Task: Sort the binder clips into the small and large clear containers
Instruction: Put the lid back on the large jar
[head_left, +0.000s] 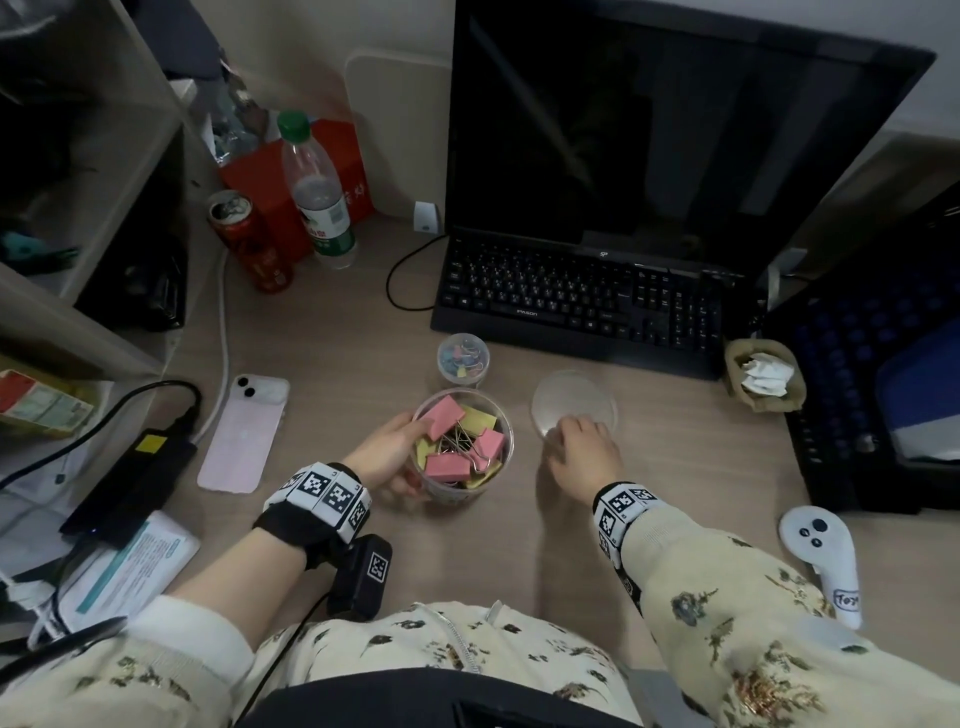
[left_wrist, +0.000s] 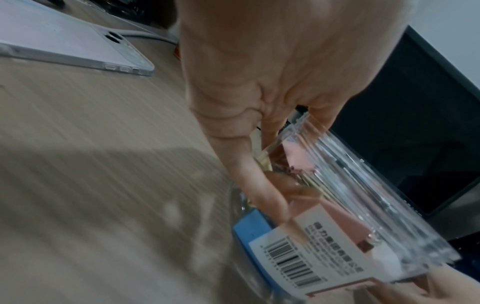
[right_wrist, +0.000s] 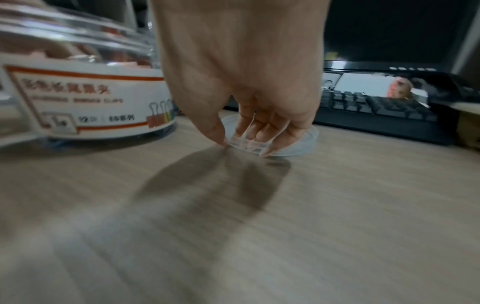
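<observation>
The large clear container (head_left: 496, 486) stands mid-desk and holds several pink and yellow binder clips (head_left: 445, 465). My left hand (head_left: 402, 452) grips its left side, fingers curled over the rim. In the left wrist view the left hand (left_wrist: 259, 144) wraps round the large clear container (left_wrist: 363, 216) above its barcode label. Behind it, the small clear container (head_left: 463, 358) holds small coloured clips. A clear lid (head_left: 571, 402) lies flat to the right. My right hand (head_left: 582, 452) holds its near edge. In the right wrist view the right hand (right_wrist: 246, 142) pinches the clear lid (right_wrist: 298, 142) at its rim.
A black keyboard (head_left: 576, 306) and dark monitor (head_left: 649, 130) stand behind. A pink phone (head_left: 244, 431), red can (head_left: 249, 239) and water bottle (head_left: 317, 192) are on the left. A tissue holder (head_left: 763, 374) and white controller (head_left: 826, 561) lie on the right.
</observation>
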